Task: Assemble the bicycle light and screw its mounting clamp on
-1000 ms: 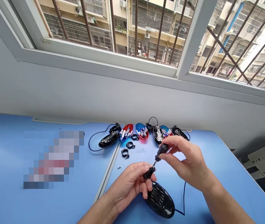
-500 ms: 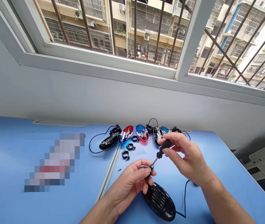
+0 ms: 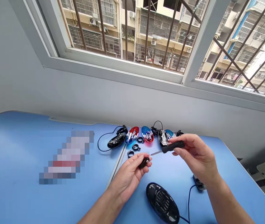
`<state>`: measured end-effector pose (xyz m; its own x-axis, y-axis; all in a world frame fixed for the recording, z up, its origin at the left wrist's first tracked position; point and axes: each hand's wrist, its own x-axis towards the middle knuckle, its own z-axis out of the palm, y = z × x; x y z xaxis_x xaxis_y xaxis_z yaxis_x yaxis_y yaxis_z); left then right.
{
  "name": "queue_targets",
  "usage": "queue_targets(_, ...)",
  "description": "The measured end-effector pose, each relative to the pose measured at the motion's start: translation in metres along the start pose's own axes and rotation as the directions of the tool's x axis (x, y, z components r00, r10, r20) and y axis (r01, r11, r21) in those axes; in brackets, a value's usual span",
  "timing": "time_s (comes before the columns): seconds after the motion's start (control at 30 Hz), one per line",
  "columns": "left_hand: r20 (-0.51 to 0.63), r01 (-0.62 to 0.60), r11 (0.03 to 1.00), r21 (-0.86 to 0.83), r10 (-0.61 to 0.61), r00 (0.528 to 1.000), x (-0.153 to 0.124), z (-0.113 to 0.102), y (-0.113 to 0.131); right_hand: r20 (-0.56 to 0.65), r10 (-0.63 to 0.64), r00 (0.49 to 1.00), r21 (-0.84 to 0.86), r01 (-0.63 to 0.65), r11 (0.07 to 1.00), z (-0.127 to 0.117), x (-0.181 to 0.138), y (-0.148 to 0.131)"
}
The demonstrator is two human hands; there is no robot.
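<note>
My left hand (image 3: 131, 174) pinches a small black clamp part (image 3: 144, 162) between thumb and fingers, above the blue table (image 3: 25, 193). My right hand (image 3: 196, 155) grips a small screwdriver (image 3: 169, 147) by its black handle; the shaft lies nearly level and its tip points left, a little apart from the clamp part. A black oval light housing (image 3: 162, 202) with a black cable lies on the table below both hands, touched by neither.
Red and blue oval lenses (image 3: 141, 135), black light bodies (image 3: 116, 140) with cables and loose black ring clamps (image 3: 133, 149) lie along the table's back edge. A blurred patch (image 3: 67, 160) sits at left. A seam (image 3: 115, 169) splits the table. Wall and barred window stand behind.
The screwdriver tip has come off the clamp part and swung level. My left hand has lifted the part up and left, away from the black housing. The view has shifted.
</note>
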<state>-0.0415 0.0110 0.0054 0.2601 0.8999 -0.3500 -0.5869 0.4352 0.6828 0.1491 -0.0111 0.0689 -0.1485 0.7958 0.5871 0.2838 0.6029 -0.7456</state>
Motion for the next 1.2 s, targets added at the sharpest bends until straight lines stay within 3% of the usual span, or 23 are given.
queue_targets(0.3,0.096,-0.041,0.992,0.116,0.03,0.995,0.0,-0.002,-0.003,-0.076,-0.072,0.994,-0.058,0.068,0.996,-0.004,-0.025,-0.005)
queue_targets(0.47,0.19,-0.09,0.959,0.268,0.039,0.981,-0.005,0.001,-0.006,-0.22,0.018,0.975,0.07,-0.003,0.998,-0.005,-0.049,0.009)
queue_targets(0.67,0.2,-0.183,0.889,0.42,0.105,0.974,-0.008,0.003,-0.008,-0.246,0.102,0.964,0.167,-0.062,0.984,-0.007,-0.054,0.017)
queue_targets(0.9,0.224,-0.092,0.919,0.382,0.005,0.974,-0.008,0.0,-0.008,-0.266,0.082,0.961,0.135,-0.047,0.99,-0.008,-0.054,0.016)
queue_targets(1.07,0.179,-0.107,0.927,0.36,0.044,0.983,-0.005,-0.003,-0.008,-0.258,0.052,0.965,0.113,-0.024,0.993,-0.008,-0.057,0.015)
queue_targets(1.2,0.198,-0.041,0.961,0.272,-0.014,0.98,-0.004,-0.003,-0.008,-0.266,0.019,0.964,0.095,0.007,0.995,-0.009,-0.058,0.014)
